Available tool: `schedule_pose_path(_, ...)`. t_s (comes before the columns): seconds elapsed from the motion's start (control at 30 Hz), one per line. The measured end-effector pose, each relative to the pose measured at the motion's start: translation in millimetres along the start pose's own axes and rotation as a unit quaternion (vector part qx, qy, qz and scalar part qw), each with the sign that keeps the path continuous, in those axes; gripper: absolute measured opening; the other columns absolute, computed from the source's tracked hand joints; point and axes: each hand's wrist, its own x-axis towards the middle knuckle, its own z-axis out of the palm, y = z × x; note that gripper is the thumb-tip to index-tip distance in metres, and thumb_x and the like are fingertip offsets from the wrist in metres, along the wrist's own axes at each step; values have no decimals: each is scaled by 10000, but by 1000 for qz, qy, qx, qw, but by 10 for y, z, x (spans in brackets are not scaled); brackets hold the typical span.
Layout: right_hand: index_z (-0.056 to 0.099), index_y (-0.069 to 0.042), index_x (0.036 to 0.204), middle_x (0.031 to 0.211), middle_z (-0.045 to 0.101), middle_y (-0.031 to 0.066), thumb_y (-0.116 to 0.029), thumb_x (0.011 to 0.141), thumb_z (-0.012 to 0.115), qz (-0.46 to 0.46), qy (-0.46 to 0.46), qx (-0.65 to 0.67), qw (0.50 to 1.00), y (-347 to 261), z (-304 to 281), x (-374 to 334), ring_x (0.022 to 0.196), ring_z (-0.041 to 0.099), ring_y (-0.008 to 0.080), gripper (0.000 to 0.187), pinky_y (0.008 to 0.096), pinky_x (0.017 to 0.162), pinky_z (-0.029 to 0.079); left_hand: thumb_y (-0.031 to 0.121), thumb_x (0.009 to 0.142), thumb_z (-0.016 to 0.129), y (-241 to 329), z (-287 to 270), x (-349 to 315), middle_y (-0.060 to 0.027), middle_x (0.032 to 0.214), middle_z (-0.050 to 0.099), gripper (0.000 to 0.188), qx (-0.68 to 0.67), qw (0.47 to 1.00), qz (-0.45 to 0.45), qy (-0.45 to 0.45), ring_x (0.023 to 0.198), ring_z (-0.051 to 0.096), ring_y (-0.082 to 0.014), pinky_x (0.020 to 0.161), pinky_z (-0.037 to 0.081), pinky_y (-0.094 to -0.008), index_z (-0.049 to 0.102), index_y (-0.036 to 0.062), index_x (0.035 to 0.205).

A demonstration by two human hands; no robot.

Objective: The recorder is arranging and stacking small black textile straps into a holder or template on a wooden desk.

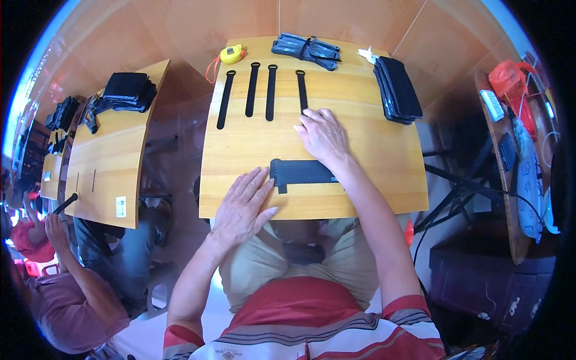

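Head view: right hand (324, 137) at looped black strap (302, 90) beyond dark fabric panel (306, 171), grip unclear; left hand (240, 207) open by panel's left edge. Uneven fingertip drag could skew strap.

Right hand (325, 138) on black strap (302, 90), left hand (241, 207) beside dark flat piece (307, 171), wooden table (378, 195)

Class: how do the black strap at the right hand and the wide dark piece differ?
The black strap is far narrower than the wide dark piece.
The black strap runs near to far; the wide dark piece lies crosswise.
The black strap has a loop at its far end; the wide dark piece has a small tab near its left end.
Both rest on the wooden table.
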Motion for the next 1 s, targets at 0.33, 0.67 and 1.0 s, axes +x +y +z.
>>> schedule_pose_path(0.33,711,12,974,1116,686,130,-202,1007,596,-66,-62,-81,993,416,-381,-438,1092,640,301,245,421,908,598,478,1020,593,13,16,-6,-173,1537,524,576,-18,999,9,31,1488,422,-344,1248,310,-486,640,32,1381)
schedule_pose_path(0.67,606,-26,1068,946,681,137,-97,941,587,-106,-86,-209,968,743,-708,-917,979,672,281,147,360,763,632,279,984,686,25,63,-91,-174,1414,621,393,-101,988,-40,106,1349,558,-365,1132,464,-450,699,10,1270)
schedule_pose_path(1.0,622,-21,1150,943,608,95,-93,900,645,-168,108,-186,962,475,-1492,-1292,818,619,251,261,354,734,591,128,892,794,537,-33,-222,-209,1349,655,392,-150,961,-47,226,1238,637,-383,1023,542,-445,698,0,1250)
